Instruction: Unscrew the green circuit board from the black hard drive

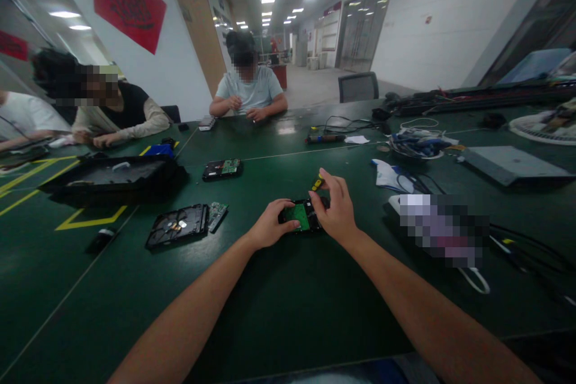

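Observation:
A hard drive (302, 217) with a green circuit board facing up lies on the green table in front of me. My left hand (275, 221) grips its left end, thumb over the near edge and fingers along the far side. My right hand (333, 201) is over the drive's right end, pinching a short yellow-and-black screwdriver (317, 182) between thumb and fingers. The tool's tip is hidden. To the left rest an opened black drive case (177, 225) and a loose circuit board (218, 216). Farther back sits another hard drive (222, 169) with its board showing.
A black tray (112, 175) stands at the left. On the right are a white glove (390, 176), a blurred-out object (441, 228), a bowl of blue material (416, 144), a silver box (517, 163) and cables. Another tool (324, 138) lies ahead. Several people sit across the table.

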The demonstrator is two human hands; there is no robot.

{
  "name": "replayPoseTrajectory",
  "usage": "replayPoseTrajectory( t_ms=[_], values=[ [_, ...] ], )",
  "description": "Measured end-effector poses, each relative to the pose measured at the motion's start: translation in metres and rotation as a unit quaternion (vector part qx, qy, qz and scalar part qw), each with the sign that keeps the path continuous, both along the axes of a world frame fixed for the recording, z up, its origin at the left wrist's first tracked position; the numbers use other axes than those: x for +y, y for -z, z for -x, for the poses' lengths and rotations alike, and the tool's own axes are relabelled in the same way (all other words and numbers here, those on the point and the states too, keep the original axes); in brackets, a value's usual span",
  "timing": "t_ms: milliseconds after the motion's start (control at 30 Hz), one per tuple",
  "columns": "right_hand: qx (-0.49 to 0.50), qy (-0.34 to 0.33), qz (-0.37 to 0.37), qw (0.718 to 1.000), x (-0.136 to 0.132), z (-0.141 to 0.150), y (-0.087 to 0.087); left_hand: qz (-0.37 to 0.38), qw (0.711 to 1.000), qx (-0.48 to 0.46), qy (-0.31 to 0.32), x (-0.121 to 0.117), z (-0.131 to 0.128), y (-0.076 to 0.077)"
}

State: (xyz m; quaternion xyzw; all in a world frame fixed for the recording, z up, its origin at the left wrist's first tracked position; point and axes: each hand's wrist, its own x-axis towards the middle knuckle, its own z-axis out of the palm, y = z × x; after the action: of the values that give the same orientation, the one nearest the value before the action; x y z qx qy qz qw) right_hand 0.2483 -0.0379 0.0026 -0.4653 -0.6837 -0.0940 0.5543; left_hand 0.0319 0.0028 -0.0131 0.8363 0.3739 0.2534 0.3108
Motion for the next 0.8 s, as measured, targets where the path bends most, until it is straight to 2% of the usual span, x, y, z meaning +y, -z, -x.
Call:
replayPoseTrajectory(
  t_ms=[167,800],
  values=[
    [0.013,-0.015,0.006,1.000,0.0003,0.0003,0.0015,-0.005,1.000,-0.005,0.001,-0.0001,-0.0005,0.0007],
    [-0.002,0.000,0.003,1.000,-0.0008,-0.0004,-0.0009,0.001,1.000,-0.003,0.001,-0.0016,-0.0009,-0.0026]
  ],
)
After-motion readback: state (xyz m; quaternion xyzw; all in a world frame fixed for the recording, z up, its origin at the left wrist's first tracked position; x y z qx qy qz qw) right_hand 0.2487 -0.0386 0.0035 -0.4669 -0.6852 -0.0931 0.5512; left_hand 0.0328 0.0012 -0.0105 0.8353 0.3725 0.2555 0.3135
